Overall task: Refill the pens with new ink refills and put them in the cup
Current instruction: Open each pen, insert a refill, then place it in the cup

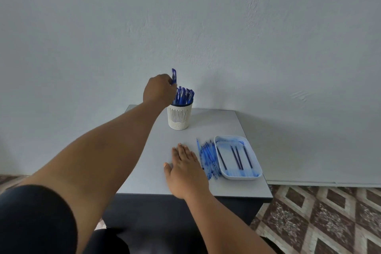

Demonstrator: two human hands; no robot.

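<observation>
— Where is the pen?

— A blue pen (174,76) stands upright, pinched in the curled fingers of the left hand (158,91) just above the white cup (179,116) of pens at the table's (148,163) 12 o'clock.

— And the other hand?

— The right hand (185,169) lies flat, fingers straight and together, refills (208,159) and tray (252,151) at its 3 o'clock.

Grey table (216,126); pale wall (206,27); diamond-patterned floor (319,218)
</observation>
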